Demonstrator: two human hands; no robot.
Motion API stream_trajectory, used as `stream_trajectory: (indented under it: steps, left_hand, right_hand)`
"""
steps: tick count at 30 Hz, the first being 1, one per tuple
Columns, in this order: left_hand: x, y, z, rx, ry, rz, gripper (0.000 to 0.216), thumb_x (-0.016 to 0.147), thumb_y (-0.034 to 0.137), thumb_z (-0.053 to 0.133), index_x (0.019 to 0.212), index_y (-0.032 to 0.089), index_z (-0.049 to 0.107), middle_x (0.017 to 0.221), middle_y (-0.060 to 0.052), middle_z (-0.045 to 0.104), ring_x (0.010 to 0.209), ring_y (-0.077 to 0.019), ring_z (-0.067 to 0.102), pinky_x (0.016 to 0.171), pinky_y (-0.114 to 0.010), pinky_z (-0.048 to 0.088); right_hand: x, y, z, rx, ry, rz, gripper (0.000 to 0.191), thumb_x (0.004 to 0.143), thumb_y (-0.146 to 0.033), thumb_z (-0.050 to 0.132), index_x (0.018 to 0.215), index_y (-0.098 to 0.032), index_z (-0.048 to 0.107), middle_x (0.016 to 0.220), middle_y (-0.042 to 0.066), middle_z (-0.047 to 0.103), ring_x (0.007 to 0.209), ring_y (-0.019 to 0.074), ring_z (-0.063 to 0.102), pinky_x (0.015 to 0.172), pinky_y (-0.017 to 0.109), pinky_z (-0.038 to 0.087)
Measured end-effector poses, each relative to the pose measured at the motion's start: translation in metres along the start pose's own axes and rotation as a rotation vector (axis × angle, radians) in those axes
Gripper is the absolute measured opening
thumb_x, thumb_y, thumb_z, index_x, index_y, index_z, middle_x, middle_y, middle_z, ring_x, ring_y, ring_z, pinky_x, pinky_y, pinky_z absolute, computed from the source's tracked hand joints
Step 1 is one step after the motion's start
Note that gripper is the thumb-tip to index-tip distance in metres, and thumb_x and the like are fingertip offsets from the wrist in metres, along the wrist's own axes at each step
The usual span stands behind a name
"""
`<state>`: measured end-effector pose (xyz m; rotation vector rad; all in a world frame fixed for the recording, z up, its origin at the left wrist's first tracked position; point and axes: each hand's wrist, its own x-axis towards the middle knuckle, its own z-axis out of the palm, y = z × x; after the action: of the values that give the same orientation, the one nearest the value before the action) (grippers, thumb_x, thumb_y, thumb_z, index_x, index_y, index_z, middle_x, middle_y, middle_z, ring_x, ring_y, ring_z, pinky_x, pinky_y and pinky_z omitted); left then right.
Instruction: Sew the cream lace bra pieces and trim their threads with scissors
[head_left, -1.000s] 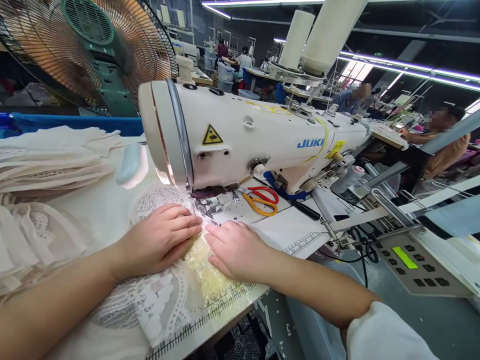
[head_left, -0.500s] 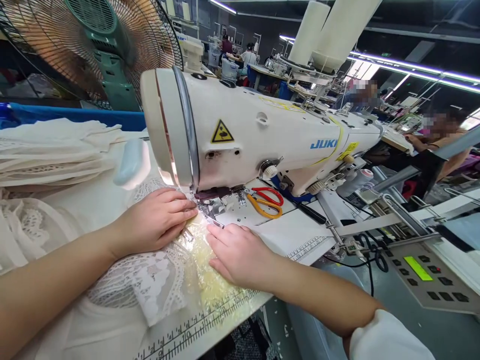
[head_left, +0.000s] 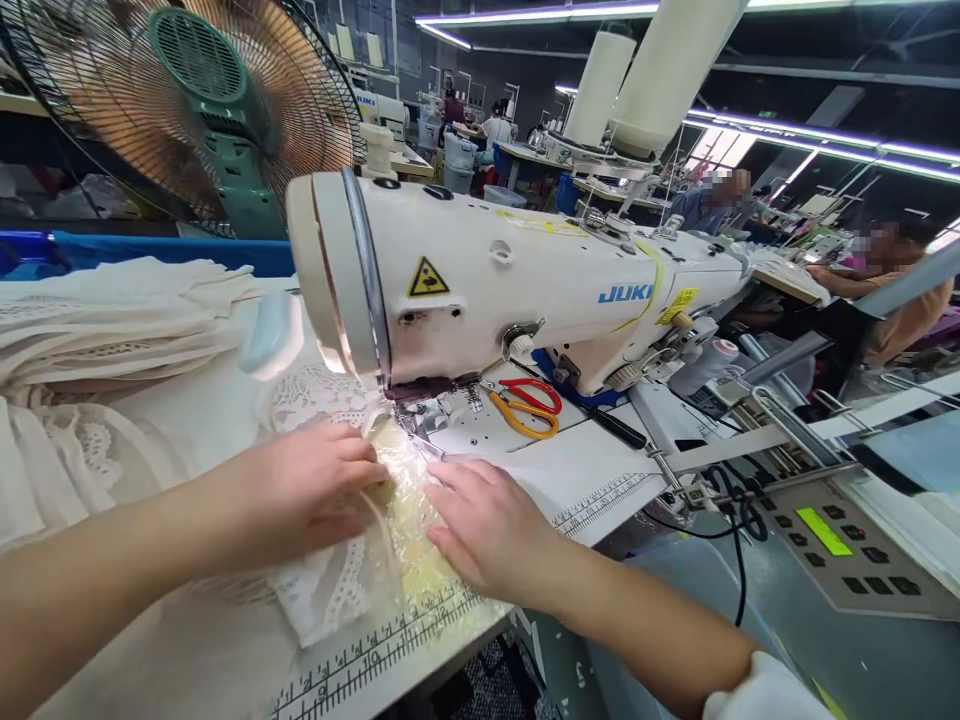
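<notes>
A white sewing machine (head_left: 465,280) stands over a white bed with printed rulers. Pale lace fabric (head_left: 322,395) lies left of its needle area and runs under my left hand (head_left: 307,495). That hand is smeared by motion; its bent fingers and thumb are closed on the fabric's edge band. My right hand (head_left: 499,530) rests on the clear-and-yellow tape (head_left: 412,545) covering the bed. Its fingers are curled together beside a thin metal guide (head_left: 426,448) in front of the presser foot. Whatever lies under those fingertips is hidden.
Orange-and-red-handled snips (head_left: 529,408) lie right of the needle area. A stack of pale garment pieces (head_left: 112,320) and a light-blue rounded object (head_left: 271,335) are at left. A large fan (head_left: 199,100) stands behind, a control panel (head_left: 832,545) at right. Other people sit farther back.
My left hand has moved back from the needle area, toward me and leftward, uncovering lace beside the foot. My right hand has shifted slightly right and down. The view has tilted up slightly.
</notes>
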<state>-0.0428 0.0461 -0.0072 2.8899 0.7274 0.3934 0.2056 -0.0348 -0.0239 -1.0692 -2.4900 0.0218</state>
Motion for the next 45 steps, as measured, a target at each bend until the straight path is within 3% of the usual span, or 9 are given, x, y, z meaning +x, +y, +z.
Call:
stream_trajectory:
  steps: [4,10,13,17,21,27,34,41,45]
  left_hand:
    - [0.002,0.008,0.004,-0.112,-0.075,-0.113,0.017,0.079,0.021,0.046,0.063,0.021,0.051,0.065,-0.002,0.059,0.062,-0.0167,0.053,0.056,-0.028,0.04]
    - [0.019,0.02,-0.022,-0.65,0.133,-0.547,0.03,0.095,0.042,0.033,0.075,0.022,0.039,0.052,0.007,0.037,0.044,-0.0078,0.036,0.041,-0.02,0.029]
    - [0.019,0.02,-0.015,-0.573,0.276,-0.655,0.027,0.09,0.042,0.038,0.073,0.022,0.037,0.052,0.007,0.038,0.044,-0.008,0.038,0.041,-0.02,0.031]
    - [0.002,0.011,0.016,-0.137,0.3,-0.568,0.019,0.083,0.035,0.04,0.076,0.021,0.051,0.059,0.002,0.053,0.052,-0.0136,0.049,0.048,-0.024,0.039]
    - [-0.016,0.016,0.033,0.188,0.163,-0.474,0.047,0.082,0.021,0.034,0.116,0.026,0.066,0.066,-0.002,0.055,0.046,-0.0151,0.047,0.041,-0.025,0.024]
    - [-0.004,0.04,0.013,0.318,-0.119,-0.505,0.052,0.081,0.015,0.039,0.124,0.024,0.066,0.069,-0.007,0.06,0.048,-0.0201,0.056,0.039,-0.025,0.024]
    - [0.019,0.035,0.004,0.36,-0.244,-0.603,0.061,0.076,0.009,0.037,0.131,0.02,0.063,0.069,-0.01,0.062,0.04,-0.0202,0.052,0.033,-0.025,0.021]
    - [0.035,0.04,-0.008,0.276,-0.507,-0.759,0.071,0.081,0.004,0.03,0.149,0.023,0.041,0.093,-0.017,0.066,0.071,-0.0318,0.067,0.051,-0.034,0.044]
    - [0.039,0.044,-0.01,0.235,-0.54,-0.784,0.071,0.084,0.003,0.027,0.152,0.022,0.035,0.098,-0.018,0.065,0.08,-0.0328,0.068,0.057,-0.036,0.046]
  right_hand:
    - [-0.021,-0.016,0.003,0.216,0.137,0.062,0.033,0.096,-0.029,0.044,0.116,-0.01,0.063,0.103,0.012,0.067,0.094,0.0218,0.059,0.083,0.033,0.052]
    - [-0.017,-0.043,0.012,0.363,0.025,0.046,0.063,0.096,-0.046,0.047,0.149,-0.014,0.034,0.1,0.011,0.063,0.085,0.0209,0.06,0.074,0.033,0.053]
    - [0.001,-0.046,0.012,0.356,-0.11,0.11,0.047,0.094,-0.042,0.052,0.131,-0.013,0.056,0.082,0.006,0.066,0.074,0.0202,0.061,0.067,0.03,0.051]
    - [0.013,-0.035,0.009,0.286,-0.143,0.332,0.025,0.094,-0.03,0.052,0.081,-0.018,0.069,0.077,0.005,0.071,0.074,0.0184,0.065,0.066,0.027,0.047]
    - [0.012,-0.026,0.003,0.265,-0.205,0.406,0.025,0.093,-0.026,0.051,0.106,-0.019,0.071,0.095,0.006,0.076,0.086,0.0204,0.07,0.072,0.028,0.049]
    - [0.018,-0.031,-0.006,0.118,-0.461,0.409,0.048,0.095,-0.032,0.045,0.14,-0.018,0.053,0.101,0.01,0.076,0.092,0.0271,0.071,0.068,0.035,0.051]
    - [0.035,-0.023,-0.009,0.053,-0.529,0.429,0.05,0.097,-0.031,0.041,0.144,-0.018,0.048,0.103,0.012,0.075,0.096,0.0289,0.07,0.074,0.038,0.052]
    - [0.044,-0.017,-0.013,0.057,-0.577,0.452,0.045,0.096,-0.031,0.039,0.136,-0.019,0.053,0.102,0.01,0.074,0.098,0.0279,0.068,0.076,0.036,0.05]
    - [0.047,-0.017,-0.015,0.068,-0.595,0.456,0.044,0.095,-0.032,0.039,0.134,-0.018,0.054,0.102,0.01,0.073,0.099,0.0274,0.067,0.077,0.035,0.05]
